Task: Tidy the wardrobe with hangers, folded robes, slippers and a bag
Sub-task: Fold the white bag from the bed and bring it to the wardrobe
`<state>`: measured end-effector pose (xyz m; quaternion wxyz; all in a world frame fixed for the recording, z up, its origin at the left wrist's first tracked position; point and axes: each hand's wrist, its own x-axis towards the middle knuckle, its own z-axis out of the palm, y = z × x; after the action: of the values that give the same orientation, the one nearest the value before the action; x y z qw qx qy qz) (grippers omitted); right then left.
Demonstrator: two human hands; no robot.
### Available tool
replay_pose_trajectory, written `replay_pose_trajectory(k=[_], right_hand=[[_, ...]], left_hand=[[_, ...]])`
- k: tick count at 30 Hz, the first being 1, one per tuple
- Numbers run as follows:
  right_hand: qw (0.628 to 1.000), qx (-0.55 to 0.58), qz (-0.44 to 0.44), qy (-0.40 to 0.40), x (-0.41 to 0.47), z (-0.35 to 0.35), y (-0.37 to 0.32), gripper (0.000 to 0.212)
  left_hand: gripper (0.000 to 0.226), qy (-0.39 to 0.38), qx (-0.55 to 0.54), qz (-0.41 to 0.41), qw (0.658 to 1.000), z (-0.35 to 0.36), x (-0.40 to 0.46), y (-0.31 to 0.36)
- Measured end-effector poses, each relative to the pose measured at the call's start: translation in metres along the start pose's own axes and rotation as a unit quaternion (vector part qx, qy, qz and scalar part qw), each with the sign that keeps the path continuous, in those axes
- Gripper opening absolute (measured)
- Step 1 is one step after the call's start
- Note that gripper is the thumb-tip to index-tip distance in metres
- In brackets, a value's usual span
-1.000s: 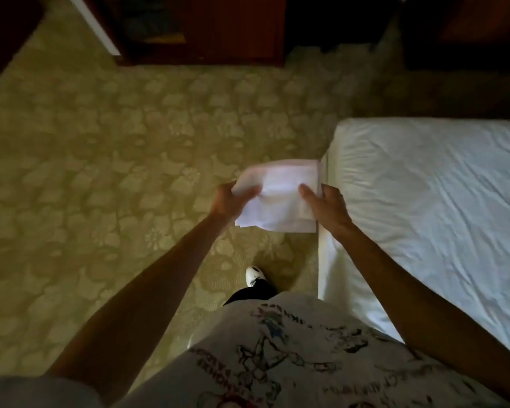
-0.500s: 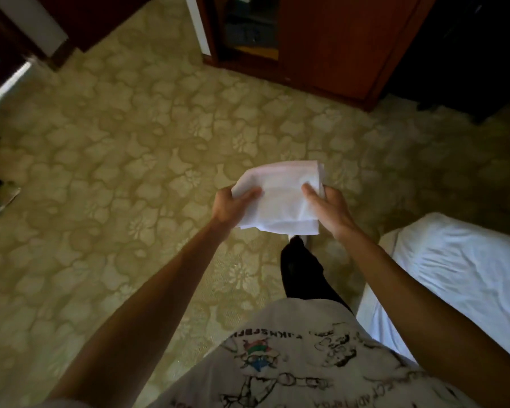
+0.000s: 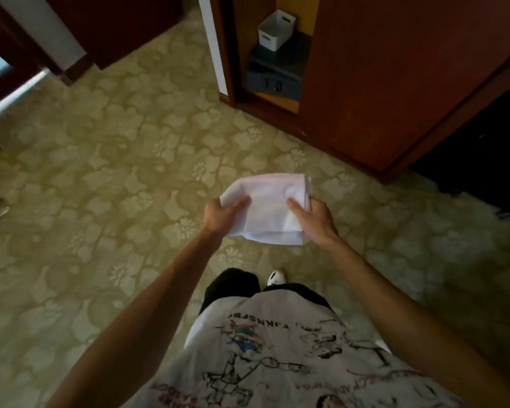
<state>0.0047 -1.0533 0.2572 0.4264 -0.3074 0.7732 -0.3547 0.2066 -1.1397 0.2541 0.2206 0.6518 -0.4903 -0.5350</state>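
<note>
At far left we see a dark door with a pale strip of light along its foot. Beside it stands a white post and a dark wooden panel.

The carpet is olive with a pale flower pattern and fills the middle of the view.

Our left hand grips the left edge of the bag. The thumb lies on top of the white material; the fingers are curled underneath and hidden. The bag is a flat, folded white piece. We hold it level in the air, above the carpet, in front of the body. It touches nothing but our two hands.

Our right hand grips the right edge of the bag the same way: thumb pressed on top, fingers wrapped under the fold.

Below the hands we see a printed white shirt, dark trousers and the toe of a white shoe.

Ahead and to the right stands the wardrobe, reddish-brown. Its left compartment is open. Inside, low down, sits a dark grey safe. A small white bin rests on top of the safe. The bag is well apart from the wardrobe opening.

At far right lies a dark area; we cannot tell what it holds.
</note>
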Motion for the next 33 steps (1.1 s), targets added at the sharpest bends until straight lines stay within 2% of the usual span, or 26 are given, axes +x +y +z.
replay_pose_trajectory(k=[8, 13, 22, 25, 27, 29, 33], right_hand=[[0.999, -0.033, -0.005, -0.023, 0.156, 0.004, -0.066, 0.038], [0.999, -0.042, 0.003, -0.028, 0.268, 0.015, -0.118, 0.031], [0.999, -0.041, -0.001, -0.019, 0.461, 0.036, -0.231, 0.031], [0.999, -0.032, 0.012, -0.017, 0.518, 0.031, -0.257, 0.031], [0.999, -0.032, 0.014, -0.019, 0.554, 0.027, -0.277, 0.029], [0.999, -0.021, 0.007, -0.025, 0.589, 0.027, -0.296, 0.027], [0.999, -0.016, 0.000, -0.032, 0.660, 0.030, -0.333, 0.016]], left_hand=[[0.022, 0.043, -0.039, -0.041, 0.997, 0.027, 0.128, 0.063], [0.030, 0.047, -0.063, -0.057, 0.995, 0.035, 0.242, 0.110], [0.054, 0.076, -0.097, -0.089, 0.988, 0.036, 0.432, 0.216], [0.042, 0.062, -0.105, -0.091, 0.988, 0.042, 0.475, 0.254], [0.041, 0.056, -0.124, -0.094, 0.986, 0.048, 0.508, 0.277], [0.043, 0.063, -0.145, -0.110, 0.981, 0.054, 0.538, 0.297], [0.029, 0.085, -0.165, -0.118, 0.976, 0.064, 0.599, 0.339]])
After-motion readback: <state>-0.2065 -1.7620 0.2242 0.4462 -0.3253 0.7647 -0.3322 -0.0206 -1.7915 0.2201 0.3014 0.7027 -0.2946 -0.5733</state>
